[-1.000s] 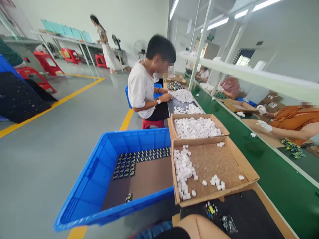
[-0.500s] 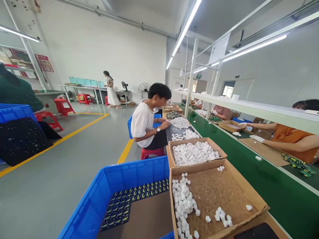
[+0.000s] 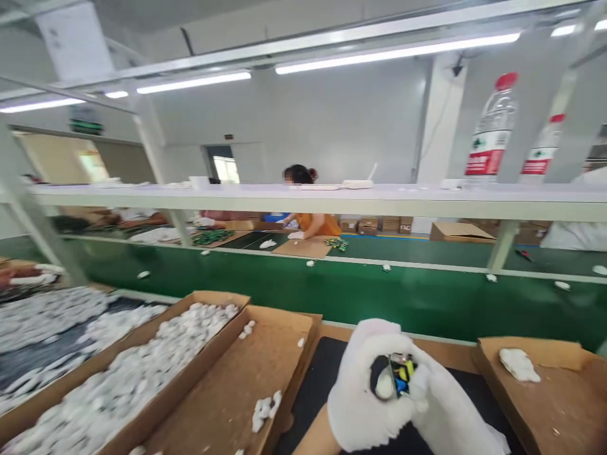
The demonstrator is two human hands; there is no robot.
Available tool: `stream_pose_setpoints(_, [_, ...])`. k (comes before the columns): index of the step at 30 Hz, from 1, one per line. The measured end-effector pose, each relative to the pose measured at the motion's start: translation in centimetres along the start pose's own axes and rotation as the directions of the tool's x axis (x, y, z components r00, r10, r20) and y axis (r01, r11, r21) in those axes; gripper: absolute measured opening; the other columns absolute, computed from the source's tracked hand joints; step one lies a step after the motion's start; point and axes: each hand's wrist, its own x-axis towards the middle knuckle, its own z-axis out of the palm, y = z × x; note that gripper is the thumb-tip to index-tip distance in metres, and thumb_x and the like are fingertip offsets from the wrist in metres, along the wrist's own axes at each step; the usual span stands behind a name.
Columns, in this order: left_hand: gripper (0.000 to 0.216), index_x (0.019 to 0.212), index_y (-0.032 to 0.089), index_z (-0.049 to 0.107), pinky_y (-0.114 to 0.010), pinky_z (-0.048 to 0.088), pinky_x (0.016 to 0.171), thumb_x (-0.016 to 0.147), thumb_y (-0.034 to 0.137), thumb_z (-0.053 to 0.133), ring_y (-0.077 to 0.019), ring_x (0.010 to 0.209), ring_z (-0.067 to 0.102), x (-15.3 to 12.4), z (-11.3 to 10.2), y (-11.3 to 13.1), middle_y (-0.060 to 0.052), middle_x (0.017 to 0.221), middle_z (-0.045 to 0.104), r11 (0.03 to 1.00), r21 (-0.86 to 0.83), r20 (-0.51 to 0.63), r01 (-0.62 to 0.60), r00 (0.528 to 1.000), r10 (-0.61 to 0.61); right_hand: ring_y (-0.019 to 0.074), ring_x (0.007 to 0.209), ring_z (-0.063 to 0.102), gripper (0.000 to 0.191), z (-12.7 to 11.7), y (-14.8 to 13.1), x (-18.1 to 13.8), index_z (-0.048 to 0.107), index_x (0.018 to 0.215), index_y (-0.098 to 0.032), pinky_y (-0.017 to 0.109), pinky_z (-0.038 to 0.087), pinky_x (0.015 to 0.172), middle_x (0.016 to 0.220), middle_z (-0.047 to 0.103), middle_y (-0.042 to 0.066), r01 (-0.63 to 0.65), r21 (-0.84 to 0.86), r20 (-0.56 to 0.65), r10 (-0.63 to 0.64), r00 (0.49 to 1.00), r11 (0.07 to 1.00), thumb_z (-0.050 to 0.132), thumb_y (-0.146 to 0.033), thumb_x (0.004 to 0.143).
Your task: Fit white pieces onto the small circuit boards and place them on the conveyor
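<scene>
Both my hands wear white gloves and meet in front of me at the lower right. My left hand [image 3: 360,385] is closed around a small white rounded casing [image 3: 384,383], its fingers curled over the top. My right hand [image 3: 448,404] pinches a small circuit board [image 3: 402,373] with yellow and blue components against that casing. How far the board sits inside the casing is hidden by the gloves. Beneath my hands lies a black mat [image 3: 315,392]. Left of it is a cardboard tray [image 3: 213,392] with a few white pieces.
A fuller cardboard tray holds a heap of white pieces [image 3: 137,366] further left. On the right, another cardboard tray [image 3: 559,404] carries a white item. Beyond runs a green conveyor belt [image 3: 265,284] with spaced white pieces. A shelf [image 3: 265,197] with bottles [image 3: 490,142] crosses above; a co-worker [image 3: 315,218] sits opposite.
My view has swung to the right, from the aisle and a seated co-worker to the belt and shelf. My gloved hands, out of sight before, now show with the board and casing.
</scene>
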Motion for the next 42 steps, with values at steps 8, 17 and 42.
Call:
stream_pose_setpoints(8, [0.051, 0.120, 0.020, 0.047, -0.039, 0.046, 0.094, 0.076, 0.030, 0.069, -0.0232, 0.110, 0.053, -0.5, -0.8, -0.4, -0.011, 0.115, 0.055, 0.972, 0.113, 0.190, -0.208, 0.964, 0.184, 0.0186, 0.070, 0.055, 0.034, 0.5, -1.4, 0.4, 0.062, 0.078, -0.016, 0.031, 0.046, 0.068, 0.073, 0.061, 0.005, 0.035, 0.010, 0.007, -0.035, 0.999, 0.999, 0.065, -0.050, 0.075])
stream_pose_setpoints(17, [0.054, 0.121, 0.022, 0.049, -0.037, 0.050, 0.088, 0.072, 0.032, 0.072, -0.0228, 0.105, 0.057, -0.4, -0.2, -0.9, -0.011, 0.115, 0.059, 0.980, 0.095, 0.195, -0.173, 0.969, 0.152, 0.0138, 0.066, 0.049, 0.022, -0.2, 0.1, 0.4, 0.063, 0.077, -0.018, 0.024, 0.042, 0.061, 0.071, 0.060, 0.000, 0.040, -0.046, -0.160, -0.047, 0.986, 0.998, 0.074, -0.033, 0.066])
stream_pose_setpoints(42, [0.035, 0.104, 0.023, 0.060, -0.034, 0.051, 0.081, 0.071, 0.030, 0.070, -0.0232, 0.095, 0.060, 0.7, -1.9, 0.5, -0.008, 0.104, 0.062, 0.975, -0.155, 0.322, 0.160, 0.941, -0.104, 0.0190, 0.076, 0.049, 0.029, 0.6, -1.4, 0.8, 0.051, 0.063, -0.018, 0.032, 0.042, 0.075, 0.075, 0.053, 0.003, -0.012, -0.094, 0.065, 0.019, 0.998, 0.995, 0.056, -0.042, 0.079])
